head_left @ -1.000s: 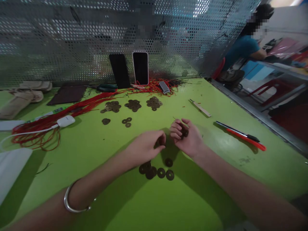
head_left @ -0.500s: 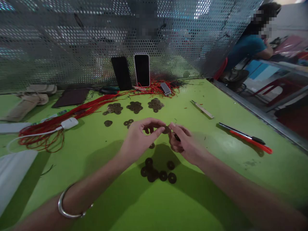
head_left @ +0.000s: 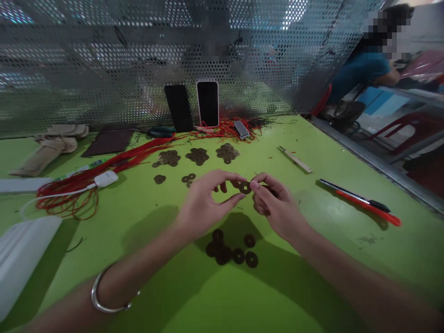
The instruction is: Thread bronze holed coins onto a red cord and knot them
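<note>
Between my two hands, above the table, is a dark round coin (head_left: pixel 245 187) with a hole in its middle. My left hand (head_left: pixel 213 196) pinches its left side between thumb and fingertips. At its right edge, my right hand (head_left: pixel 272 199) grips with thumb and index finger, the other fingers curled in; whether they hold anything more is hidden. Below my hands lie several loose holed coins (head_left: pixel 224 254), some overlapping. Farther back sit three coin piles: a left pile (head_left: pixel 167 158), a middle pile (head_left: pixel 197 156) and a right pile (head_left: pixel 227 152). Smaller coin groups (head_left: pixel 159 179) lie in front of them.
Red cords (head_left: pixel 69 196) and a white plug with cable (head_left: pixel 106 178) lie left. Two phones (head_left: pixel 208 104) lean on a perforated metal screen (head_left: pixel 138 60). At right are a thin pale tool (head_left: pixel 295 160), a pen (head_left: pixel 354 194) and an orange-red tool (head_left: pixel 371 206). Another person (head_left: pixel 364 69) sits beyond.
The coin has turned, so its holed face now shows toward me. My right hand has shifted slightly right and its thumb sits at the coin's edge. The whole view has drifted a little.
</note>
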Demonstrator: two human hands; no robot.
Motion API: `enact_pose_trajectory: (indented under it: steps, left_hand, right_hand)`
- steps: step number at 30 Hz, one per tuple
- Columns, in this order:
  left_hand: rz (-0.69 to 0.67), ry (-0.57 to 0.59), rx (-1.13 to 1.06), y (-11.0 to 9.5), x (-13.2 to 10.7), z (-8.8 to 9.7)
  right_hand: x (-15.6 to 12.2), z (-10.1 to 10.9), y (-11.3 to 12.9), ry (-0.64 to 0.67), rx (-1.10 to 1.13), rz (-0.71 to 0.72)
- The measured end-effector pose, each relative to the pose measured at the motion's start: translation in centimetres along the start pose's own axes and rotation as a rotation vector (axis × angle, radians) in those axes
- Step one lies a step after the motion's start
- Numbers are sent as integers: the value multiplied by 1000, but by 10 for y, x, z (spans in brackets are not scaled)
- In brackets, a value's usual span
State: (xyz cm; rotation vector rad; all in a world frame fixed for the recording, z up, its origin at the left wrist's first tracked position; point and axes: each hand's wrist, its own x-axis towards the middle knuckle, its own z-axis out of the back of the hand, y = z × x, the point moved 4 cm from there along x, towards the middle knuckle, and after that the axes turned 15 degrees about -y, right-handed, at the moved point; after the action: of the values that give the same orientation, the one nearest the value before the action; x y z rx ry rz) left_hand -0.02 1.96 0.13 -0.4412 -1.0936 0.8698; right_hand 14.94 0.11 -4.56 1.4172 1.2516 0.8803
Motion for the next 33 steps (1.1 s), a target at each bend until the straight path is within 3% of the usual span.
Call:
enact_pose_trajectory:
  steps: [6,15,22,25,28,31,33]
  left_hand:
    - [80,-94,-39,4,-1,4]
    - [46,-86,-110,2,0,4]
    - [210,-57,-181,9,-6,-3]
    - [305,-48,-163,26,-2,-2]
    - [348,-87,6,57,16,9]
    - [339,-160,278,94,44,25]
    - [335,-199,349,116,61,32]
  right_hand:
    - [-2,1,-5,28,-49,4]
    - [-6,1,-5,55,-150,102]
    - [-10,-4,-4,67,-302,98]
    - [-8,-5,-15,72,-208,-108]
    - [-5,-4,-25,41,-66,-306]
    - [-1,-5,-30,56,51,-416]
    - [1,-6,-32,73,127,-459]
